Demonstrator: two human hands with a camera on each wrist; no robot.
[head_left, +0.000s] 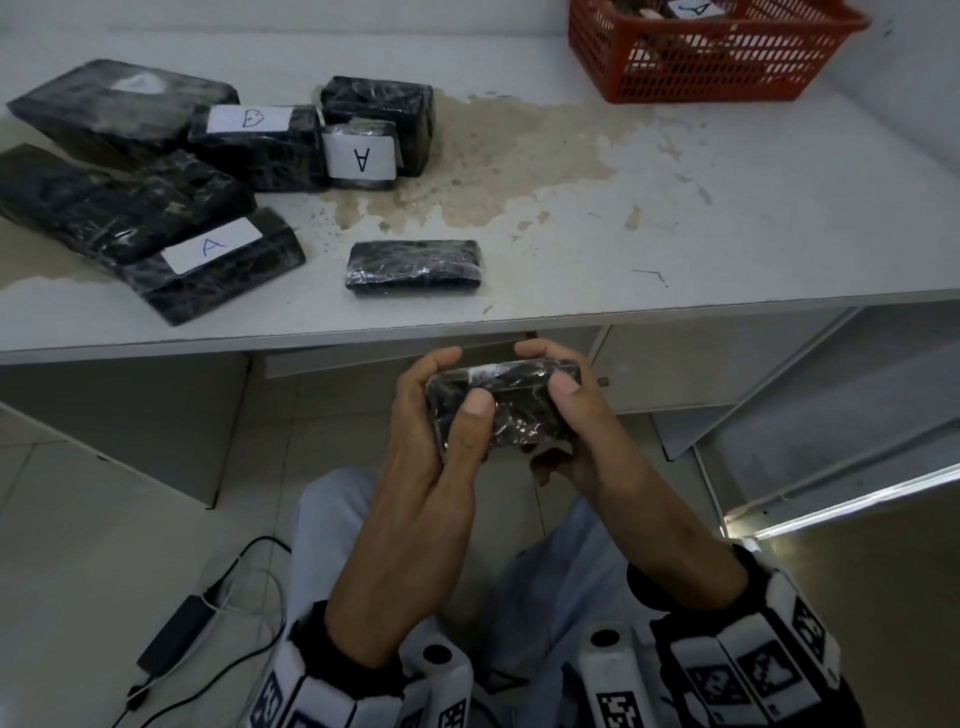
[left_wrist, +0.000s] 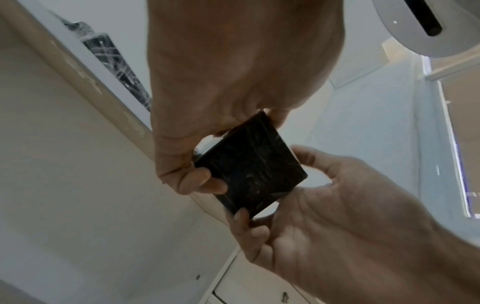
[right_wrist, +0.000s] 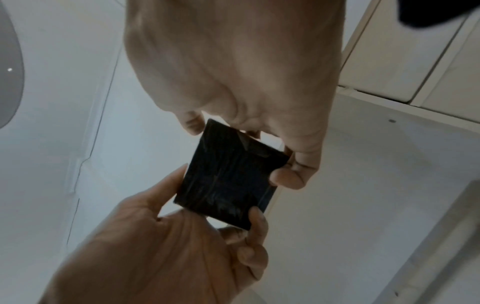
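Observation:
Both hands hold one small black plastic-wrapped package (head_left: 511, 402) in front of the table's front edge, over my lap. My left hand (head_left: 447, 415) grips its left end, thumb on the near face. My right hand (head_left: 563, 400) grips its right end, thumb on top and fingers curled round the far side. In the left wrist view the package (left_wrist: 250, 170) sits between my left hand (left_wrist: 197, 156) and my right hand (left_wrist: 298, 205). In the right wrist view the package (right_wrist: 230, 181) sits between my right hand (right_wrist: 262, 142) and my left hand (right_wrist: 215, 207).
Several black wrapped packages lie on the white table (head_left: 727, 208), some with white labels: A (head_left: 210, 249), A (head_left: 361, 158), B (head_left: 252, 119). A small unlabelled one (head_left: 413, 267) lies near the front edge. A red basket (head_left: 711, 49) stands at the back right. A power adapter (head_left: 176, 631) lies on the floor.

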